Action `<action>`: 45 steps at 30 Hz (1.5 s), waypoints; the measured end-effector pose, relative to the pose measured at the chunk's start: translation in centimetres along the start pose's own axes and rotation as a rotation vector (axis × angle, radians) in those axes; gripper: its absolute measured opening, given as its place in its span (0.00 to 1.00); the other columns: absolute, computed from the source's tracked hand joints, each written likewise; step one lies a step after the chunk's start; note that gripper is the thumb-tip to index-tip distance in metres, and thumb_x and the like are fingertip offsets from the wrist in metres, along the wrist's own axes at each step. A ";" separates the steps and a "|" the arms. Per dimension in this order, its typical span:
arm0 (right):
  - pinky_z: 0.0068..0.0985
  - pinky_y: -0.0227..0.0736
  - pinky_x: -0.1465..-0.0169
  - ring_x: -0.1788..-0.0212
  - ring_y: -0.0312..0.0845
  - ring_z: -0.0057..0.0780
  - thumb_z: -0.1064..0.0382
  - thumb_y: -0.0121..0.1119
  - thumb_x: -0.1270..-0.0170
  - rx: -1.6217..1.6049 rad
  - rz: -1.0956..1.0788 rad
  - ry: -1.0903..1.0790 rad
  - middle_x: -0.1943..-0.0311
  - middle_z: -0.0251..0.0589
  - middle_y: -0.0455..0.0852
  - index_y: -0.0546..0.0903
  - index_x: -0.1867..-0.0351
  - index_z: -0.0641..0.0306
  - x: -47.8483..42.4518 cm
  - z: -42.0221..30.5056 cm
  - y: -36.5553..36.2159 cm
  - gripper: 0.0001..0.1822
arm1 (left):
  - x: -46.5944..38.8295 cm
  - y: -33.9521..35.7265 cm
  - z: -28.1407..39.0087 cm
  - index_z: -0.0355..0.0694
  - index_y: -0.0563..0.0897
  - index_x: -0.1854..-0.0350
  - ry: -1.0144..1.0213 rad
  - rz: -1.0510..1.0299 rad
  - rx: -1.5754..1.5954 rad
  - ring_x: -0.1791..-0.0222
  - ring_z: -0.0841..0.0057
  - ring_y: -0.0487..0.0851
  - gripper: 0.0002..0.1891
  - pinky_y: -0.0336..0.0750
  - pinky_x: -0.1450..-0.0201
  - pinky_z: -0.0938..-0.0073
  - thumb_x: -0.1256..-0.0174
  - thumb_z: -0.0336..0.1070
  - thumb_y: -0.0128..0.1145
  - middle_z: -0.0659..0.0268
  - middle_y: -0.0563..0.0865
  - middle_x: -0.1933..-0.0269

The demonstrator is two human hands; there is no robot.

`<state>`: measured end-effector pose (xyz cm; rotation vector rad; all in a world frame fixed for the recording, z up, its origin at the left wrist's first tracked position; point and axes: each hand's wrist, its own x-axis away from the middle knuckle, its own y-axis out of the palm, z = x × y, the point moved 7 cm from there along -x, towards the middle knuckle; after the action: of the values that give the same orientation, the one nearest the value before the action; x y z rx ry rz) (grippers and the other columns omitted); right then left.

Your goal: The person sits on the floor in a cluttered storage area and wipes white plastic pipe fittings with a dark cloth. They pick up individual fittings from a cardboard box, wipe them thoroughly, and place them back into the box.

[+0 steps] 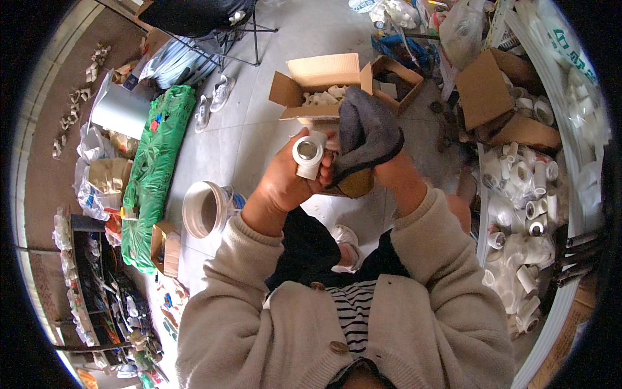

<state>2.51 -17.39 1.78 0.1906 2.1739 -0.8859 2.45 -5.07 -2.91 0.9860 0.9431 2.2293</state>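
My left hand [286, 177] is closed around a white plastic pipe fitting [311, 167], whose round end with a metal-looking insert faces up. Just to the right, my right hand [396, 170] holds a dark grey cloth [371, 129] that hides most of its fingers. The cloth hangs beside the fitting; whether the two touch is hard to tell. Beyond both hands stands an open cardboard box [323, 65] with white pipe fittings [325, 96] in it. Part of another cardboard box [357, 184] shows below the cloth.
A white bucket [201, 209] stands left, near a long green plastic-wrapped bundle [158, 165]. At the right lie bagged white fittings [522, 175] and a tilted cardboard box [483, 92]. A second open box [396, 78] adjoins the first. Grey shoes [222, 92] and a folding chair [199, 17] are further back.
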 end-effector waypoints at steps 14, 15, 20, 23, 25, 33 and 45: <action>0.35 0.64 0.47 0.57 0.72 0.45 0.67 0.54 0.49 -0.540 0.199 0.358 0.61 0.49 0.77 0.75 0.60 0.65 3.0 0.8 2.7 0.13 | -0.7 -1.3 2.7 0.40 0.68 0.45 0.393 -0.016 -0.076 0.48 0.65 0.73 0.27 0.65 0.44 0.62 0.36 0.56 0.37 0.60 0.75 0.47; 0.36 0.64 0.48 0.58 0.72 0.45 0.66 0.55 0.50 -0.544 0.233 0.327 0.62 0.49 0.77 0.75 0.61 0.64 2.6 -0.2 2.2 0.13 | -0.7 -1.1 2.8 0.40 0.68 0.45 0.405 -0.011 -0.092 0.48 0.65 0.72 0.27 0.65 0.44 0.62 0.36 0.57 0.37 0.59 0.75 0.47; 0.36 0.66 0.55 0.62 0.72 0.46 0.64 0.57 0.52 -0.551 0.188 0.275 0.69 0.48 0.76 0.76 0.68 0.61 3.1 -0.8 3.5 0.09 | -0.1 -0.5 2.3 0.40 0.65 0.49 0.699 0.126 -0.310 0.55 0.68 0.74 0.19 0.67 0.49 0.66 0.33 0.49 0.40 0.61 0.76 0.55; 0.37 0.67 0.65 0.70 0.71 0.48 0.65 0.53 0.49 -0.532 0.179 0.372 0.72 0.48 0.75 0.74 0.73 0.61 4.5 0.8 4.6 0.04 | 0.8 1.1 1.2 0.43 0.62 0.53 0.825 0.107 -0.361 0.63 0.77 0.74 0.12 0.71 0.58 0.75 0.34 0.39 0.46 0.66 0.75 0.62; 0.39 0.65 0.74 0.78 0.69 0.50 0.66 0.48 0.47 -0.603 0.287 0.376 0.77 0.50 0.74 0.72 0.76 0.63 4.2 1.1 4.6 0.04 | 0.7 0.5 0.9 0.45 0.63 0.53 0.899 0.079 -0.374 0.64 0.79 0.74 0.13 0.71 0.61 0.78 0.35 0.38 0.48 0.67 0.75 0.62; 0.34 0.66 0.69 0.73 0.73 0.41 0.58 0.42 0.40 -1.078 0.136 0.965 0.74 0.55 0.76 0.74 0.71 0.69 4.7 3.6 5.6 0.15 | 0.6 -0.3 0.2 0.43 0.62 0.52 1.044 0.105 -0.578 0.61 0.74 0.77 0.15 0.73 0.56 0.72 0.37 0.36 0.50 0.64 0.76 0.59; 0.31 0.70 0.58 0.63 0.75 0.37 0.58 0.44 0.41 -0.827 0.159 0.529 0.67 0.46 0.79 0.75 0.63 0.63 3.8 1.1 3.7 0.14 | -0.3 0.4 0.3 0.43 0.64 0.54 0.701 -0.010 -0.066 0.53 0.72 0.75 0.14 0.70 0.49 0.71 0.38 0.38 0.51 0.65 0.75 0.53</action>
<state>2.00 -15.89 -3.39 0.1896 2.7705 0.2296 2.79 -5.34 -2.59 0.1414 1.1315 2.6211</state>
